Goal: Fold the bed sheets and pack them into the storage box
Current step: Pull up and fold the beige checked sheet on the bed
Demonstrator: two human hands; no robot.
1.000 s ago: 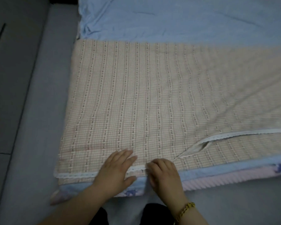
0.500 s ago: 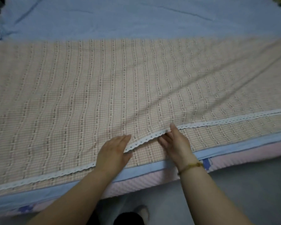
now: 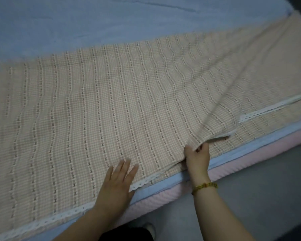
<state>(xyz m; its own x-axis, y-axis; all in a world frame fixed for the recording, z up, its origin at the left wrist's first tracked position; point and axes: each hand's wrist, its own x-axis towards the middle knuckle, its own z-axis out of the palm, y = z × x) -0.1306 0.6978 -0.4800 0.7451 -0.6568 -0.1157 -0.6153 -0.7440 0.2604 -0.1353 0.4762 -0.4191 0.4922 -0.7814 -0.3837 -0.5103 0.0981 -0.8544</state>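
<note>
Presses left hand (image 3: 119,178) flat, fingers straight, on checked sheet (image 3: 111,105) at lower centre. Pinches its lifted top layer in right hand (image 3: 196,157), just to the right. Risks skewing the layers and lace edge (image 3: 142,182) if pulled unevenly. Lies over blue sheet (image 3: 76,23) filling the top. No storage box in view.
</note>
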